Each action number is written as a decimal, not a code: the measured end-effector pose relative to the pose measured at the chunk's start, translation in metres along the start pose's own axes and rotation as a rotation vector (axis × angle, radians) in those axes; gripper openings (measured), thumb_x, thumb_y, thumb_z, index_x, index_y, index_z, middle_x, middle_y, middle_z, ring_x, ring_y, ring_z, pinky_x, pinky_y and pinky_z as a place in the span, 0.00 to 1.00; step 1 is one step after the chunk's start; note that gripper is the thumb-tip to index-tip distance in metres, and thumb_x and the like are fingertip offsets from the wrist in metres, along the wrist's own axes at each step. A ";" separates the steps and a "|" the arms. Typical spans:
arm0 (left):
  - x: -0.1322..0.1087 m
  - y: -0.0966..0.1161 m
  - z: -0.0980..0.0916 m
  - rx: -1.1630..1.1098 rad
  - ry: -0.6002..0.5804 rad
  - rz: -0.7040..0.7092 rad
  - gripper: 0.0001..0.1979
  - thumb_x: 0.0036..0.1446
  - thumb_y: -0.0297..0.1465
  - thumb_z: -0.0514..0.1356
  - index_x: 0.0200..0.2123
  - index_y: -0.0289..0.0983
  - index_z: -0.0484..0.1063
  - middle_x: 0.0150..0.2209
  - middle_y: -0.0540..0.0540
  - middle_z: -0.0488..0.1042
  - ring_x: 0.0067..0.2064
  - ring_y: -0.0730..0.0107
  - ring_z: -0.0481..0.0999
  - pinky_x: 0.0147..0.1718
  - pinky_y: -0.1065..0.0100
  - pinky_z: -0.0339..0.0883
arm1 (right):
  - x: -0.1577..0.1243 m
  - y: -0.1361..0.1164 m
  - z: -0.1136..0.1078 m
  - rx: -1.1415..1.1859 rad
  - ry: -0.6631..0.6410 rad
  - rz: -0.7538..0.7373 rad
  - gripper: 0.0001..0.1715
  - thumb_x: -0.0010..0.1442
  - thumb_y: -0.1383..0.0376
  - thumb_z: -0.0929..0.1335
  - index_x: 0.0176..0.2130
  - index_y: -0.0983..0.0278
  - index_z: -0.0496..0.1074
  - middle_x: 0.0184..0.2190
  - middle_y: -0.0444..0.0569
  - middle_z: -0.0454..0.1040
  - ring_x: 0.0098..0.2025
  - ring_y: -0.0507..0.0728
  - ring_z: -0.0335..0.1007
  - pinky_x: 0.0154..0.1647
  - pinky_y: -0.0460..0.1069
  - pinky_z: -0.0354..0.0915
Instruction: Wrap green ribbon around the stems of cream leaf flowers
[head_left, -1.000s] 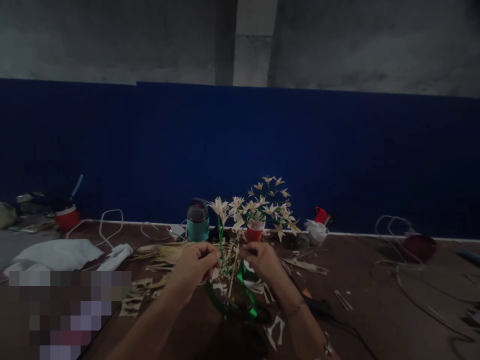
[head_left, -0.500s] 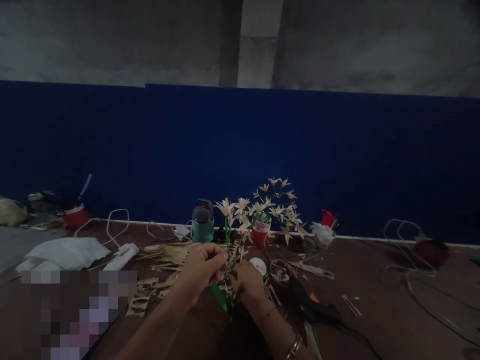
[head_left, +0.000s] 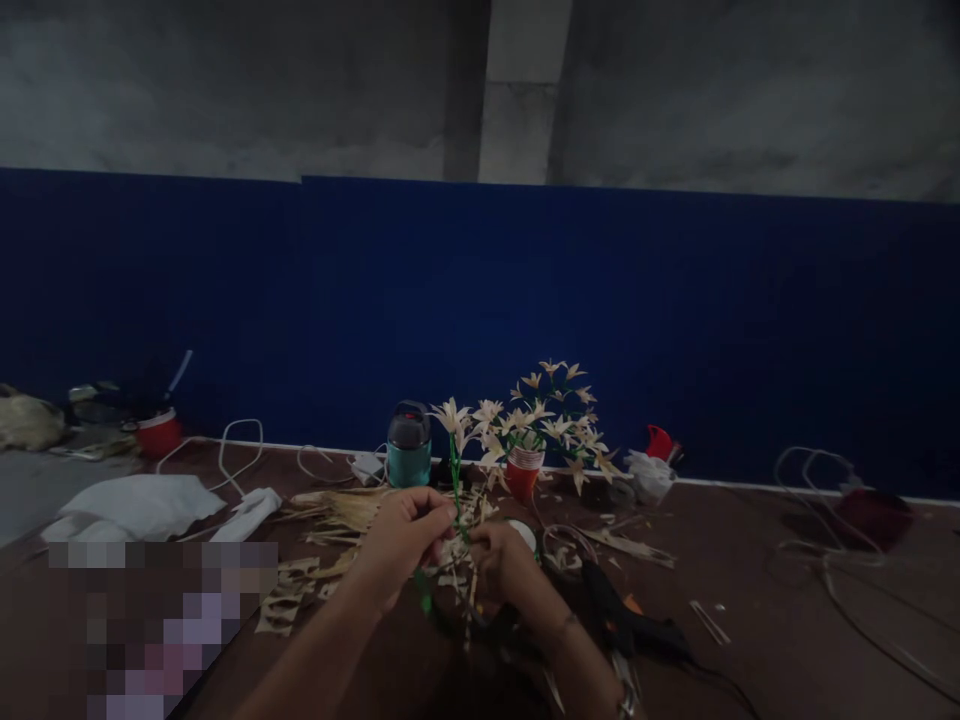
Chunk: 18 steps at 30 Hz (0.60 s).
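My left hand (head_left: pixel 412 535) pinches the green stem (head_left: pixel 456 480) of an artificial flower between thumb and fingertips. Pale, pointed petals make up the flower head (head_left: pixel 452 418), which stands upright above the hand. Close on its right, my right hand (head_left: pixel 510 565) has its fingers closed around the lower stem; part of its grip is hidden. From under my left hand hangs a green strip (head_left: pixel 425 597), blurred at its lower end. Partly behind my right hand lies a white-centred roll with a green edge (head_left: pixel 523 536).
Behind my hands, a red cup (head_left: pixel 523 475) holds many similar flowers, beside a teal-and-black jar (head_left: pixel 409 450). A black glue gun (head_left: pixel 634 620) lies on the right with its cord. Dried husk pieces (head_left: pixel 341 510) and white plastic bags (head_left: pixel 142 505) are on the left. A blue panel (head_left: pixel 420 300) bounds the back.
My right hand has shifted slightly right and turned beside the stem. The green strip under my left hand has swung left and blurred. My left hand and the flower stay nearly in place.
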<state>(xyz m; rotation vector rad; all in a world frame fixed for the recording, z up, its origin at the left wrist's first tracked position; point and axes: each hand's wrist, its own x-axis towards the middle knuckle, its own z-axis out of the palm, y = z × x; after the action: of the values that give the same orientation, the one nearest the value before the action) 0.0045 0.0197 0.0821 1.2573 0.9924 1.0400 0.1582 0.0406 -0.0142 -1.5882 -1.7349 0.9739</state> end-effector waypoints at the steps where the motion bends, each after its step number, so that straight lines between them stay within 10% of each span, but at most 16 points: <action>1: 0.000 0.000 -0.001 -0.005 -0.004 0.001 0.10 0.41 0.35 0.59 0.17 0.34 0.63 0.14 0.54 0.65 0.13 0.84 0.56 0.14 0.78 0.46 | 0.000 0.000 -0.003 0.036 0.008 -0.003 0.13 0.57 0.62 0.65 0.40 0.68 0.69 0.39 0.47 0.70 0.37 0.56 0.68 0.35 0.51 0.66; 6: 0.003 -0.002 -0.002 -0.004 0.003 0.014 0.11 0.41 0.35 0.59 0.17 0.34 0.63 0.14 0.54 0.65 0.13 0.84 0.56 0.13 0.78 0.45 | 0.001 -0.012 -0.020 0.206 0.098 -0.002 0.02 0.41 0.72 0.70 0.21 0.68 0.71 0.17 0.41 0.69 0.25 0.52 0.64 0.27 0.45 0.58; 18: 0.007 -0.013 0.001 0.010 -0.009 -0.017 0.10 0.41 0.34 0.59 0.17 0.35 0.63 0.11 0.56 0.62 0.13 0.82 0.55 0.13 0.77 0.44 | -0.041 -0.066 -0.052 0.840 0.085 -0.075 0.15 0.36 0.63 0.75 0.25 0.66 0.69 0.19 0.39 0.65 0.20 0.46 0.56 0.22 0.42 0.53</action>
<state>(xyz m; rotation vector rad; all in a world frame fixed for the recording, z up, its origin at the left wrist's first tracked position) 0.0084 0.0254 0.0692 1.2589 1.0015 1.0167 0.1688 0.0048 0.0716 -0.9824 -1.0752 1.3335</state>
